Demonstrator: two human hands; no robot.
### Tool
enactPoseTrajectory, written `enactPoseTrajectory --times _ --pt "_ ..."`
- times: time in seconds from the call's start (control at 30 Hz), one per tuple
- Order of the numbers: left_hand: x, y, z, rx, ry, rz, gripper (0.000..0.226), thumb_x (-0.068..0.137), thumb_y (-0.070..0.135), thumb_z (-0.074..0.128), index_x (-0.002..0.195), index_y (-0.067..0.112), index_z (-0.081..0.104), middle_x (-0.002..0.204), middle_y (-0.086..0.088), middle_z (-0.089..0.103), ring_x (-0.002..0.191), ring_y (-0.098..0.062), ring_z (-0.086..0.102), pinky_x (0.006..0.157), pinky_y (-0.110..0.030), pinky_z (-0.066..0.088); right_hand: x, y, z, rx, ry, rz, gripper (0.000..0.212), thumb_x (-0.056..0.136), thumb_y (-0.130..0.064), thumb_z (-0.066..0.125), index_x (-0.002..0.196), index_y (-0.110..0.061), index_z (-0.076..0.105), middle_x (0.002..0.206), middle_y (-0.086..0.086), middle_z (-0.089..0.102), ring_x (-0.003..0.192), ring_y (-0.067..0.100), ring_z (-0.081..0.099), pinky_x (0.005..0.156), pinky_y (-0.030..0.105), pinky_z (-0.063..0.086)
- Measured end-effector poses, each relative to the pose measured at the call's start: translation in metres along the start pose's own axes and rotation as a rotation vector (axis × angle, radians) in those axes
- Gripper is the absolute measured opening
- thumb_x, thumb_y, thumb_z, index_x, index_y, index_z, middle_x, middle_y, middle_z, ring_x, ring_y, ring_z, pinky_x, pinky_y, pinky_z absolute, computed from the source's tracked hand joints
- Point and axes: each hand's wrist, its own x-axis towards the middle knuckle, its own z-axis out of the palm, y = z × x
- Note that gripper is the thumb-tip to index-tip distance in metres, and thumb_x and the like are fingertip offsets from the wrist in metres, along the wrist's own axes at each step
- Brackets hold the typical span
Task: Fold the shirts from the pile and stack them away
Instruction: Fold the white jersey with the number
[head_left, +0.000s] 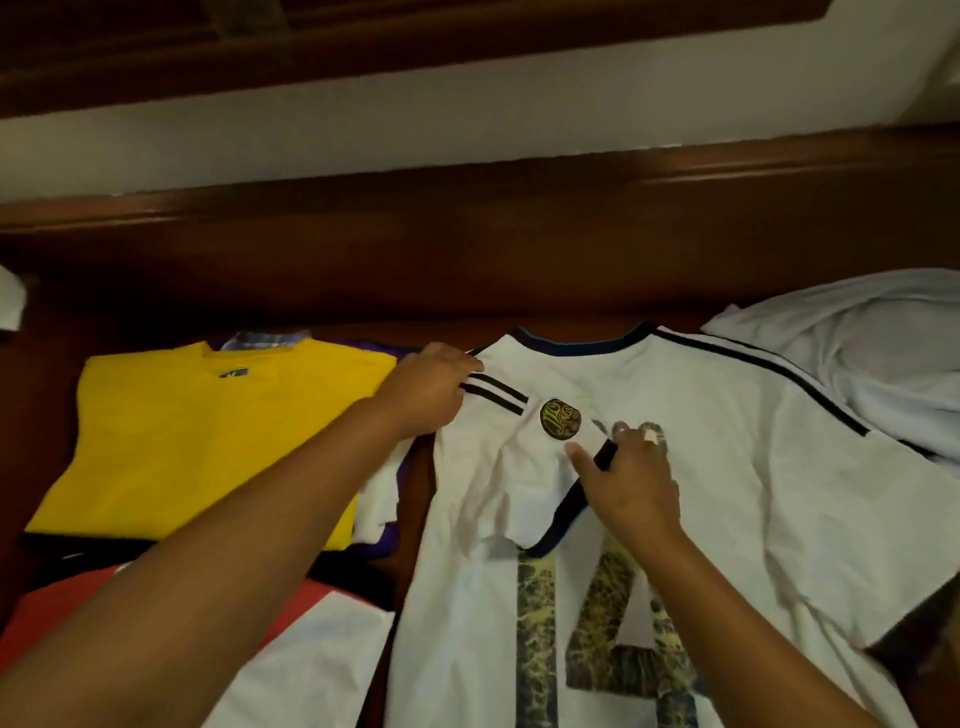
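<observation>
white numbered jersey with black shoulder stripes (675, 467) lies back-up, centre. left hand (431, 395) grips the shoulder fold; right hand (631, 480) pinches the folded-in sleeve's dark cuff (571, 499). keep the fold edge straight, smooth wrinkles outward.

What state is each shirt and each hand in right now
white jersey: spread back-up, its left sleeve folded in over the back
yellow shirt: folded, on top of the stack
white garment: crumpled, unfolded, at far right
left hand: grips the jersey's shoulder at the stripes
right hand: pinches the folded sleeve's dark cuff
</observation>
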Motion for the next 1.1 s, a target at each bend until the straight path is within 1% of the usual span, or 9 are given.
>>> enactPoseTrajectory --times 0.1,0.23,0.33,0.43,0.53,0.7,0.8,0.93,1.1 --pt "0.009 -0.004 0.012 0.2 -0.09 0.026 0.042 0.095 0.028 0.049 0.137 0.022 0.048 0.137 -0.005 0.049 0.128 -0.023 0.037 0.103 -0.038 0.037 -0.003 -0.011 0.01 -0.073 0.034 0.074 0.052 0.09 -0.04 0.057 0.131 -0.011 0.042 0.129 0.01 0.051 0.12 0.032 0.047 0.092 0.044 0.042" --pt "0.013 -0.016 0.013 0.299 -0.095 0.032 0.033 0.094 0.024 0.046 0.124 0.014 0.057 0.124 -0.01 0.051 0.119 -0.028 0.039 0.098 -0.04 0.038 -0.002 -0.02 0.009 0.206 0.196 -0.022 0.013 0.088 -0.005 0.055 0.1 -0.01 0.053 0.1 0.008 0.058 0.098 0.029 0.056 0.078 0.034 0.043" --pt "0.008 -0.022 0.002 -0.039 -0.128 0.016 0.031 0.085 0.029 0.05 0.1 0.009 0.067 0.102 -0.011 0.058 0.105 -0.027 0.05 0.092 -0.033 0.037 -0.005 -0.025 -0.001 0.686 0.168 0.071 0.015 0.089 -0.01 0.064 0.104 -0.009 0.065 0.099 0.004 0.065 0.094 0.023 0.061 0.084 0.036 0.052" --pt "0.003 -0.025 -0.009 -0.45 -0.103 -0.089 0.018 0.081 0.023 0.054 0.082 0.008 0.064 0.084 -0.007 0.057 0.083 -0.021 0.053 0.07 -0.029 0.038 -0.012 -0.026 -0.009 1.087 0.043 0.193 0.003 0.089 -0.011 0.066 0.088 -0.012 0.069 0.092 0.008 0.07 0.091 0.025 0.066 0.079 0.037 0.056" --pt "0.002 -0.027 -0.015 -0.498 -0.112 -0.104 0.014 0.089 0.011 0.052 0.086 0.008 0.066 0.089 -0.009 0.059 0.081 -0.019 0.052 0.065 -0.029 0.038 -0.01 -0.025 -0.017 1.062 0.062 0.137 0.012 0.096 -0.022 0.058 0.102 -0.014 0.063 0.102 0.006 0.067 0.094 0.022 0.062 0.079 0.036 0.052" --pt "0.006 -0.018 -0.023 -0.474 -0.093 -0.082 0.017 0.093 0.014 0.05 0.097 0.009 0.066 0.093 -0.004 0.059 0.082 -0.015 0.054 0.063 -0.026 0.042 0.003 -0.025 -0.027 0.764 0.244 0.026 0.023 0.102 -0.027 0.044 0.119 -0.013 0.05 0.109 0.001 0.054 0.101 0.019 0.052 0.083 0.03 0.04" --pt "0.012 -0.017 -0.021 -0.376 -0.051 -0.074 0.019 0.095 0.015 0.048 0.101 0.01 0.066 0.093 -0.001 0.059 0.087 -0.017 0.055 0.067 -0.028 0.041 0.013 -0.024 -0.039 0.682 0.116 0.062 0.028 0.1 -0.024 0.049 0.127 -0.017 0.047 0.112 0.001 0.051 0.101 0.021 0.049 0.085 0.033 0.042" --pt "0.017 -0.022 -0.008 -0.13 0.004 -0.029 0.023 0.099 0.016 0.044 0.115 0.012 0.06 0.107 -0.009 0.06 0.087 -0.019 0.052 0.074 -0.029 0.041 0.012 -0.006 -0.05 0.804 -0.199 0.131 0.058 0.09 0.002 0.051 0.138 -0.026 0.037 0.117 0.01 0.053 0.102 0.029 0.054 0.092 0.043 0.05" --pt "0.02 -0.025 0.005 0.141 -0.032 -0.018 0.026 0.101 0.025 0.04 0.126 0.019 0.047 0.111 -0.017 0.056 0.092 -0.031 0.056 0.074 -0.036 0.045 0.016 0.006 -0.045 0.568 -0.014 -0.004 0.057 0.099 0.0 0.042 0.145 -0.032 0.031 0.138 0.011 0.046 0.118 0.028 0.049 0.091 0.037 0.046"
